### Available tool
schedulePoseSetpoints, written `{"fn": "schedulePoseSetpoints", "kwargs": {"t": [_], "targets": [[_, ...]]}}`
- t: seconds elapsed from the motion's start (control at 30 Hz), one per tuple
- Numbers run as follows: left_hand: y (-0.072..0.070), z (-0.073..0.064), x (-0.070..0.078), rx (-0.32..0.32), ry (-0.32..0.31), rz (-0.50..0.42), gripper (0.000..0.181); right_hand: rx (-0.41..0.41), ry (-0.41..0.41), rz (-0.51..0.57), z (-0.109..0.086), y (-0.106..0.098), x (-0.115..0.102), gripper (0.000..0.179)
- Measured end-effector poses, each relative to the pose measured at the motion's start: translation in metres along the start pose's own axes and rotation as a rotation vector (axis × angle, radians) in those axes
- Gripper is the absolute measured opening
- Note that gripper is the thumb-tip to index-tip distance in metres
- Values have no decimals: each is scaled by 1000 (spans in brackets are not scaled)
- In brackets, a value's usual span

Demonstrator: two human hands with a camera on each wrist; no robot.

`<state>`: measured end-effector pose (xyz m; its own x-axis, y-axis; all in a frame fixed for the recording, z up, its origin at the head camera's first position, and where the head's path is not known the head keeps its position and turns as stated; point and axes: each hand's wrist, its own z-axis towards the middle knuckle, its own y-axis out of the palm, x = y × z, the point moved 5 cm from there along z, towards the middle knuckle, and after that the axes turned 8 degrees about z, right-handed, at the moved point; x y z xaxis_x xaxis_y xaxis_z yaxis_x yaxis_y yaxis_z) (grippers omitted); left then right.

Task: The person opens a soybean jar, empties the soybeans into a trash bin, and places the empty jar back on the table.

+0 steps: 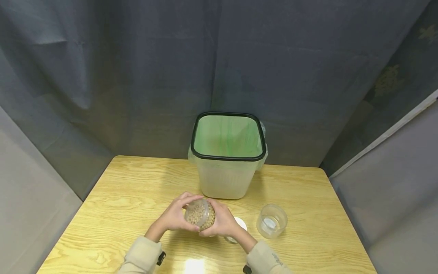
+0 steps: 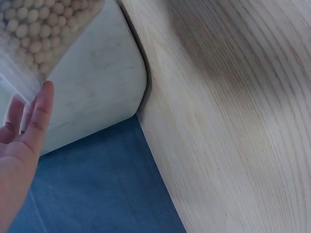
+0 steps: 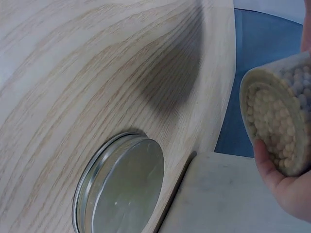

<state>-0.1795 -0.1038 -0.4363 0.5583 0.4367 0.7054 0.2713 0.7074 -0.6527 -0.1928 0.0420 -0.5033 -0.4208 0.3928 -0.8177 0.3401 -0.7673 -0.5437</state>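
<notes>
Both hands hold a clear jar [image 1: 195, 213] packed with round beige beans, tilted on its side above the table in front of the bin. My left hand [image 1: 178, 214] grips its left end. At the other end, my right hand [image 1: 220, 220] has fingers and thumb curled round it. The left wrist view catches the left fingertips [image 2: 45, 92] at the jar's edge. In the right wrist view the right thumb [image 3: 265, 162] presses beside the round end of the jar, where beans show through. A round metal lid [image 3: 129, 187] lies on the table, partly hidden by the right wrist in the head view.
Behind the hands stands a whitish bin [image 1: 224, 180] with a black rim and a pale green liner. A clear round container [image 1: 272, 221] sits to the right of the right hand. Dark curtains [image 1: 164, 76] hang behind the wooden table [image 1: 130, 198].
</notes>
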Motion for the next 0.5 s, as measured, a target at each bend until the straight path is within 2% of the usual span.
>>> {"fn": "schedulePoseSetpoints", "kwargs": {"t": [0.37,0.5], "targets": [[4,-1,-10,10,-56,-26,78,20,37,3,-2,5,1,88],[15,-2,-30,18,-87,-25,81,14,29,-12,-3,5,3,87]]}}
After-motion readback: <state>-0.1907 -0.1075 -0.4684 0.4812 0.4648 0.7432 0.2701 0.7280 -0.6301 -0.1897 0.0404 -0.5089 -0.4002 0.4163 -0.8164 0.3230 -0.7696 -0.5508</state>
